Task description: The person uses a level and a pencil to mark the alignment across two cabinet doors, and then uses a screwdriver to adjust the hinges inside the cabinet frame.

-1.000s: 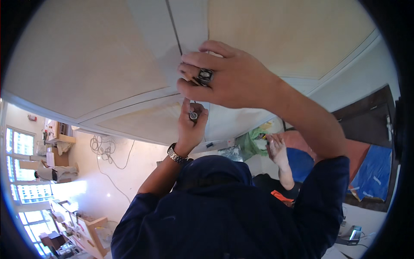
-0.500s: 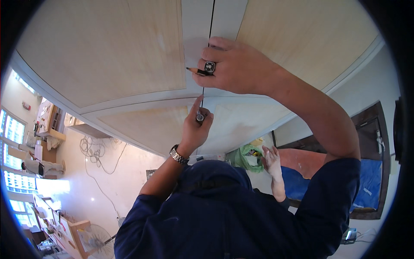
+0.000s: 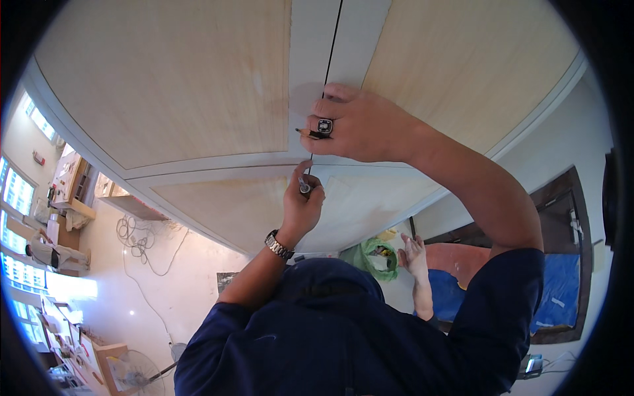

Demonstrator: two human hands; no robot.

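Note:
Two light wood panels with white frames, the left door [image 3: 165, 79] and the right door [image 3: 475, 72], meet at a narrow dark gap [image 3: 337, 26]. My right hand [image 3: 366, 127], wearing a large ring, rests its curled fingers over this gap. A dark pencil [image 3: 316, 134] is tucked between those fingers, its sharpened tip pointing left. Just below, my left hand [image 3: 304, 204], with a metal watch on the wrist, is closed around a slim tool [image 3: 304, 187] with a round silver-and-dark end. Its index finger points up along the gap. The tool's working end is hidden.
Another person's open hand [image 3: 414, 256] is at the right, beside a green bag [image 3: 378, 260]. A loose cable [image 3: 137, 239] lies on the floor at left. Farther off are a standing fan [image 3: 135, 375], a workbench [image 3: 69, 178] and another person [image 3: 59, 257]. A blue-covered doorway [image 3: 558, 290] stands at right.
The view has tilted a little, so the doors sit lower. My right hand has slid slightly down the gap, closer to my left hand. Both hands keep their holds.

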